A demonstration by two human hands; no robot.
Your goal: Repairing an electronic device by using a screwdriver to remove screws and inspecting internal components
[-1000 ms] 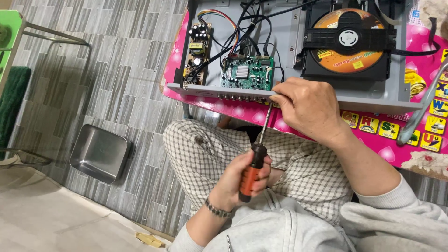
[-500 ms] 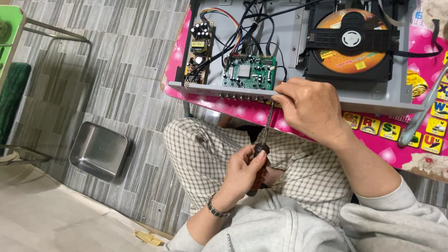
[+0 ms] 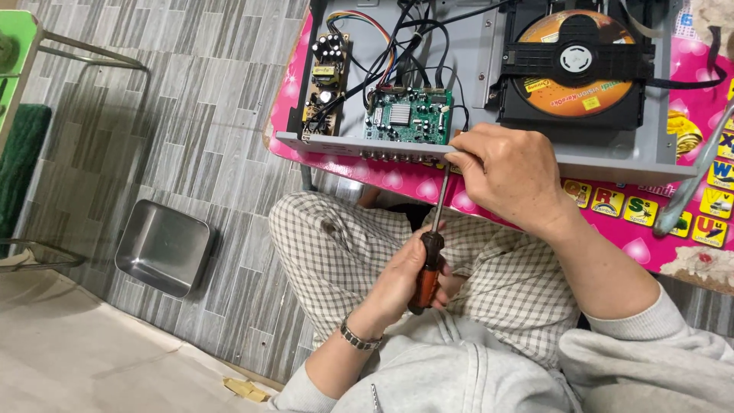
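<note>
— Looking down from the head camera, what did each hand have?

— The left hand was clenched around the orange-and-black handle of a screwdriver. The shaft ran up towards the near edge of an opened disc player, and its tip was hidden under the right hand, so I could not tell what it touched.

— And that right hand?

— It lay over the player's grey rear panel, fingers curled down over the edge and pinched about the top of the shaft. It was grasping there, though whether on the shaft or the panel I could not tell.

— Where did the player sit?

— On a pink table printed with picture tiles, its near edge overhanging the person's checked trousers. The lid was off: a green circuit board lay just behind the right hand, a narrower brown board stood to its left, and black and coloured wires ran between them. An orange disc sat in the black tray at the back.

— Anything on the floor?

— A square steel tray lay on the grey striped flooring, well apart from the hands. A metal bracelet circled the left wrist.
</note>
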